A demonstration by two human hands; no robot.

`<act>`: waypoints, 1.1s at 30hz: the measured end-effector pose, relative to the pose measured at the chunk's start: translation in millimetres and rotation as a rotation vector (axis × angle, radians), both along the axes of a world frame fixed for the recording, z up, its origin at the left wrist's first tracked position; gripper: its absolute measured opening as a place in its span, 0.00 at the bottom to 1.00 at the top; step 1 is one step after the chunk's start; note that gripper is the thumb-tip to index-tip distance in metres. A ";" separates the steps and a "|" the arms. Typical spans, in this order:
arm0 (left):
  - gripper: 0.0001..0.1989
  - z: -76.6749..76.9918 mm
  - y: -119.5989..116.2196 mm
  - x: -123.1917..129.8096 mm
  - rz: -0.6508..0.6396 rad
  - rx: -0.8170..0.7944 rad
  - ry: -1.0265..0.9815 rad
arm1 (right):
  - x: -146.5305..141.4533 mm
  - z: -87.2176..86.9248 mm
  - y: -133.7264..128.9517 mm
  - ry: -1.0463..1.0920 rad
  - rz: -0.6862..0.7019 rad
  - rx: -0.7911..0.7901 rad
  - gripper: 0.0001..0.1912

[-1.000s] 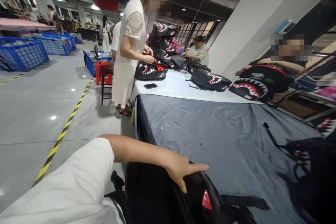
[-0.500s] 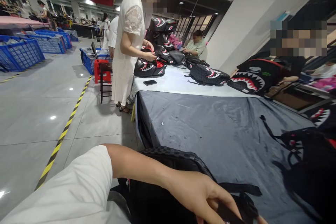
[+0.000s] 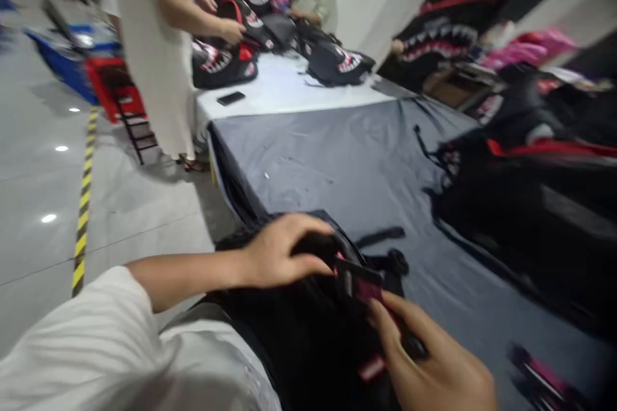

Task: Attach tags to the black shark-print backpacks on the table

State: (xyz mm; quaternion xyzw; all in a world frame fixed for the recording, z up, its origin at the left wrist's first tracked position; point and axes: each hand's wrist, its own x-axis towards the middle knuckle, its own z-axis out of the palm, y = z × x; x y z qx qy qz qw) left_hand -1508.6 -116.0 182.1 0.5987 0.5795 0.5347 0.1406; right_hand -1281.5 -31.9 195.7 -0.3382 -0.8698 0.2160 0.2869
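1. Black backpack (image 3: 299,334): directly in front of the person, at the near edge of the gray-covered desk (image 3: 308,170).
2. Right hand (image 3: 434,350): grip clamped on a small dark tag (image 3: 360,281), above the backpack.
3. Left hand (image 3: 274,253): over the backpack, grip apart, thumb tip near the tag.
4. Black bag (image 3: 520,218) on desk, right side; blurred pink-and-black item (image 3: 544,376) lower right.

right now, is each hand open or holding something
Left hand: open, spread at the black, soft backpack.
Right hand: closed, pinching a small, flat, rectangular black-and-pink tag.
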 end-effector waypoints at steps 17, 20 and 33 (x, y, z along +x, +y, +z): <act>0.42 -57.3 0.4 -52.6 0.082 -0.152 0.372 | -93.4 -2.1 -2.8 -0.905 0.093 0.081 0.12; 0.41 -60.1 3.0 -52.8 0.091 -0.155 0.367 | -97.0 -0.8 -3.4 -0.977 0.150 0.102 0.13; 0.38 -70.0 2.7 -68.8 0.119 -0.160 0.432 | -126.1 -6.5 -1.1 -0.572 0.161 0.136 0.09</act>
